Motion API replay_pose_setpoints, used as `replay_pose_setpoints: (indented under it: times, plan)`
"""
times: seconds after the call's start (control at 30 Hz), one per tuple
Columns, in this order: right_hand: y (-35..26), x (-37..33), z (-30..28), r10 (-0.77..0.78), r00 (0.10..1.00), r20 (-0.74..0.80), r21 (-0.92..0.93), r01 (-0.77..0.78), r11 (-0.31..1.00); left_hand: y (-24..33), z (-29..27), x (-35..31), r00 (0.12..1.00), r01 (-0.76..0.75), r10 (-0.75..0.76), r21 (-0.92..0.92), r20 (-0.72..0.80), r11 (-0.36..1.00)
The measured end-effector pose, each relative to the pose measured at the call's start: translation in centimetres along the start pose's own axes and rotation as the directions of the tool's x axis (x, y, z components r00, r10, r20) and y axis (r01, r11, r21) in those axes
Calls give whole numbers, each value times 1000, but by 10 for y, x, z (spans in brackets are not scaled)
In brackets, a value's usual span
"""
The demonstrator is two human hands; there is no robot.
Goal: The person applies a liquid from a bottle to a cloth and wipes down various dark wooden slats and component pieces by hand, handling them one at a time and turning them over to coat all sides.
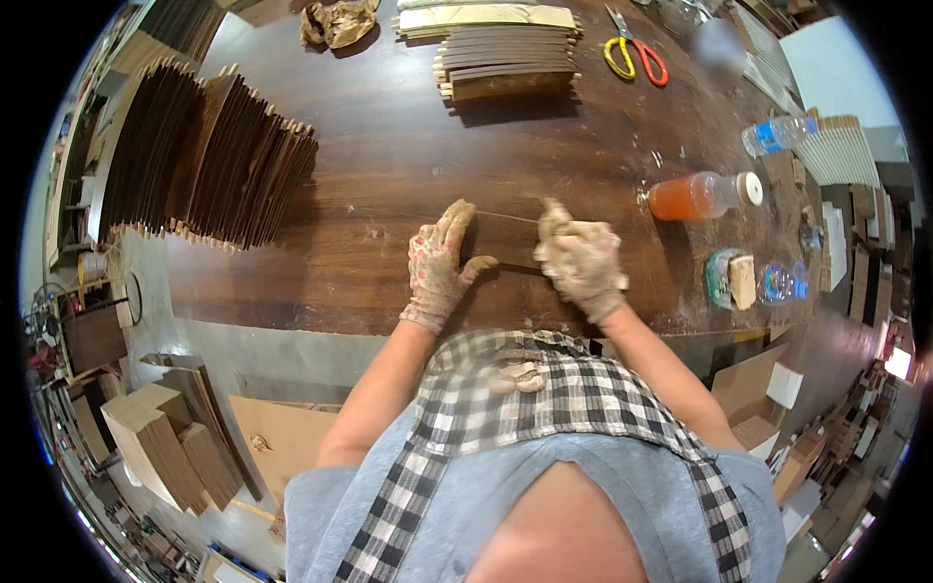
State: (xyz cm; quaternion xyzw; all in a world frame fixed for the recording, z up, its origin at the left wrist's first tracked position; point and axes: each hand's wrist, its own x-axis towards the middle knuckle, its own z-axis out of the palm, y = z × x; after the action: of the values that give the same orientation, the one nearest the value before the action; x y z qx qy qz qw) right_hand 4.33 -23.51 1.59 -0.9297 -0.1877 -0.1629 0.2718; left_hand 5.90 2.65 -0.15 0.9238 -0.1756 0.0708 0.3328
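Observation:
Both my hands wear pale, stained work gloves. A dark brown wooden slat point(510, 243) lies low over the table between them, nearly the same colour as the tabletop. My left hand point(442, 262) is at its left end, fingers along the far side and thumb by the near edge, closed around the slat. At its right end, my right hand point(583, 255) is bunched and slightly blurred. It looks closed on a pale crumpled piece, perhaps cloth, that I cannot tell apart from the glove.
On the dark table point(369, 117) stand stacked slats point(209, 160) at left and another stack point(510, 63) at the far middle. Crumpled brown paper point(337, 23), scissors point(634, 49), an orange-liquid bottle point(690, 196), a clear bottle point(777, 135) and a sponge point(742, 282) lie around the edges.

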Motion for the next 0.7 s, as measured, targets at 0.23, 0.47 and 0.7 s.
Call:
replay_pose_setpoints:
  times: [0.23,0.47,0.7]
  plan:
    - [61,-71,-39,399,908,-126,138,-382,914,12,-25,24,961,24,-82,213,265,977]
    - [38,-64,-36,536,824,-182,454,-413,789,30,-27,15,973,-175,127,257,192,950]
    - [33,-30,-73,679,703,-213,636,-428,643,50,-11,-31,983,-179,174,94,61,979]
